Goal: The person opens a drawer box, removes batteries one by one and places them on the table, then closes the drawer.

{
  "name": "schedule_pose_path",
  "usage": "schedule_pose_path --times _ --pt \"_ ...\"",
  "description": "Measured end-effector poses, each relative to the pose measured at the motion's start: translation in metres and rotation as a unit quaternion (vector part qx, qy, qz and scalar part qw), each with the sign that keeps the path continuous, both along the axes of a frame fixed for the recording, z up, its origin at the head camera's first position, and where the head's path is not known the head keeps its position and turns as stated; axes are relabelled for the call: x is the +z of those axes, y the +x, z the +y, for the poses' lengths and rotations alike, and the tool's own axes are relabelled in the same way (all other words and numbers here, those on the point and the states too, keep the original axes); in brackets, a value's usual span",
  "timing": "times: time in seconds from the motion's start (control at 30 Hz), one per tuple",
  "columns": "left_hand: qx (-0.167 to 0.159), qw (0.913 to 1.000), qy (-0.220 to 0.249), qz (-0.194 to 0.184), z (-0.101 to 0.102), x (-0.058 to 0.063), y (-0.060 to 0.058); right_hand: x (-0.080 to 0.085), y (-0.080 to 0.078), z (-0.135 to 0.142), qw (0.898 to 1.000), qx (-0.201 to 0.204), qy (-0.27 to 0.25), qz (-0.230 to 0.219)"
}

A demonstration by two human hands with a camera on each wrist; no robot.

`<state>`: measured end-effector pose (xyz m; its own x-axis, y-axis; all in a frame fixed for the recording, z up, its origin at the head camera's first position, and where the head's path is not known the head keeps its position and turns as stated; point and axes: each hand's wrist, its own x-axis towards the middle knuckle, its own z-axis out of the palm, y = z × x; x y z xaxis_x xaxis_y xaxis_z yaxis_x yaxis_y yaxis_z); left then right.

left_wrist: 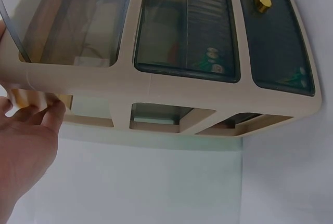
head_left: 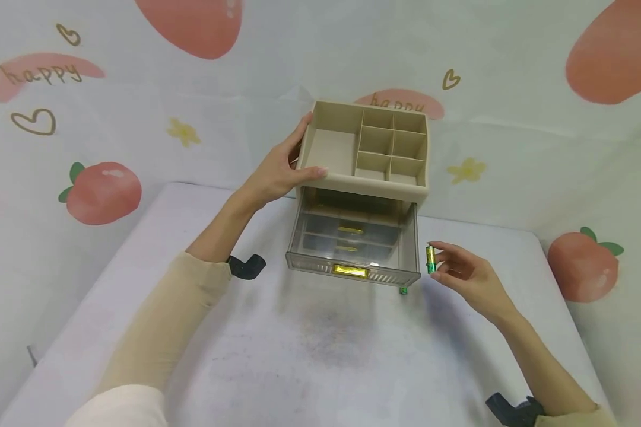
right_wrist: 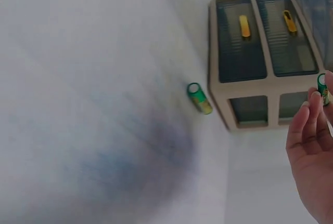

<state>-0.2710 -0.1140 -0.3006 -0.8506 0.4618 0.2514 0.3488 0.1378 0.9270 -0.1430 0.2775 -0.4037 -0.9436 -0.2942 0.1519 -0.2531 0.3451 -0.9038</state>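
Grip, right hand: right hand [head_left: 467, 276] pinches a small green-and-gold cylindrical battery [head_left: 430, 259] upright between thumb and fingertips, just beside the right front corner of the open drawer.
Grip, left hand: left hand [head_left: 278, 172] clasps the top left edge of the beige plastic desk organiser [head_left: 367, 184], thumb lying along its front rim.
Batteries: two in view; the second green-and-gold battery [right_wrist: 200, 98] lies on its side on the table, near the organiser's foot.
Drawers: three smoky clear plastic drawers, each with a gold handle; the top drawer [head_left: 355, 243] is pulled out toward the person, and the two lower ones sit closed.
Top tray: one large compartment on the left, with six small ones on the right.
Surroundings: white table [head_left: 310, 356] against a backdrop printed with pink peaches, hearts and the word happy.
Edges and room: organiser stands toward the table's far edge; bare tabletop spreads between both forearms, and the open drawer overhangs it.
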Motion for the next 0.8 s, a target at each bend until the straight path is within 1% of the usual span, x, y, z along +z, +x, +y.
schedule_pose_path --times 0.1,0.17,0.37,0.47,0.63,0.8 --pt "0.005 1.0 -0.004 -0.005 -0.002 0.009 0.009 -0.01 -0.001 -0.001 1.0 0.004 -0.007 -0.012" --pt "0.005 0.9999 -0.007 -0.006 -0.001 0.013 0.014 -0.015 -0.001 0.0 1.0 0.006 -0.009 -0.018" --pt "-0.004 1.0 -0.007 -0.002 0.003 0.012 0.012 -0.029 0.002 0.009 1.0 0.007 -0.008 -0.028" --pt "-0.005 1.0 -0.008 -0.001 0.004 0.011 0.012 -0.035 0.002 0.01 0.999 0.013 -0.021 -0.031" --pt "-0.002 1.0 -0.01 -0.002 0.003 0.012 0.014 -0.045 -0.001 0.009 0.998 0.026 -0.04 -0.035" --pt "0.002 0.9999 -0.017 -0.002 0.001 0.013 0.013 -0.051 -0.004 0.009 0.999 0.025 -0.025 -0.041"
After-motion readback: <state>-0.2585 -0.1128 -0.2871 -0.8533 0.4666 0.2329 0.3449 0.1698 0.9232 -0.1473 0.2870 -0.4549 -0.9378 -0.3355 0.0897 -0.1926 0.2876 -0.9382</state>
